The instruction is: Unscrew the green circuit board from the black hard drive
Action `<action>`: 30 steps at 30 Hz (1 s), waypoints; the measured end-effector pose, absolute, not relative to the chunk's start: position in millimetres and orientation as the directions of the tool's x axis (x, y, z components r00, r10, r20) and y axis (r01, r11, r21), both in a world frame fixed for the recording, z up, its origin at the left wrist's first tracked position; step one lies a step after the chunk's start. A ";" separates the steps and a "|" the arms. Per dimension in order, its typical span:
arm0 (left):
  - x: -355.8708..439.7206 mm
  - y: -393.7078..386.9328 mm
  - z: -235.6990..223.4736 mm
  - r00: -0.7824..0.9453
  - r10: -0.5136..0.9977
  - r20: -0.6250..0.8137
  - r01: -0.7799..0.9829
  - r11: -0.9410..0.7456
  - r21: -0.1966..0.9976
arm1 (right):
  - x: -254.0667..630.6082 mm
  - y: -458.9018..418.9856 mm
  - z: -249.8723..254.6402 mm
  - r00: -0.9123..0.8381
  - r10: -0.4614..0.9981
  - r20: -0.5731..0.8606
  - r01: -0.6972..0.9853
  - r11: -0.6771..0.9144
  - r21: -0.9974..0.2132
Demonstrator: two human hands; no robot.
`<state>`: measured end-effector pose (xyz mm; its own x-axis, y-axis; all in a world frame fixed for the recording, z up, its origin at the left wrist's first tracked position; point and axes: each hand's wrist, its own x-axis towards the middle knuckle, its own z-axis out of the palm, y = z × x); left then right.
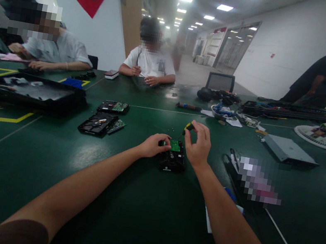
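Observation:
A black hard drive [172, 162] lies on the green table in front of me, its green circuit board [175, 145] facing up at the far end. My left hand [155, 145] grips the drive's left side, fingertips at the edge of the board. Between the thumb and fingers of my right hand [199, 145] is a small yellow and black screwdriver [187, 127], tilted, with its tip pointing down towards the board's far edge. Whether the tip touches a screw is too small to tell. A few tiny screws [170, 129] lie just beyond the drive.
To the left lie another hard drive [95, 122], a loose circuit board [116, 126], a drive with its board [113, 107] and a black tray [29, 90]. A grey metal case [290, 150] stands right. Several people are around the table.

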<state>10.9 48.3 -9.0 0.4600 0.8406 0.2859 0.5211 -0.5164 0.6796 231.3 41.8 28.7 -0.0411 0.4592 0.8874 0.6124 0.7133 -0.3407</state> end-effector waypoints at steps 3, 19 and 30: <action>10.3 48.4 -9.2 0.458 0.841 0.288 0.518 -0.516 0.682 | 230.9 42.4 27.3 -0.003 0.459 0.889 0.612 0.703 -0.361; 9.9 49.0 -11.3 0.452 0.847 0.279 0.523 -0.505 0.686 | 230.8 43.8 24.4 0.010 0.478 0.878 0.584 0.710 -0.394; 10.1 48.0 -9.7 0.456 0.845 0.280 0.523 -0.509 0.684 | 230.0 41.4 26.5 -0.018 0.454 0.891 0.628 0.698 -0.344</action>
<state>10.1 48.0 -9.7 0.4558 0.8450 0.2799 0.5229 -0.5086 0.6840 230.0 41.4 26.5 -0.0177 0.4543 0.8907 0.6284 0.6980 -0.3435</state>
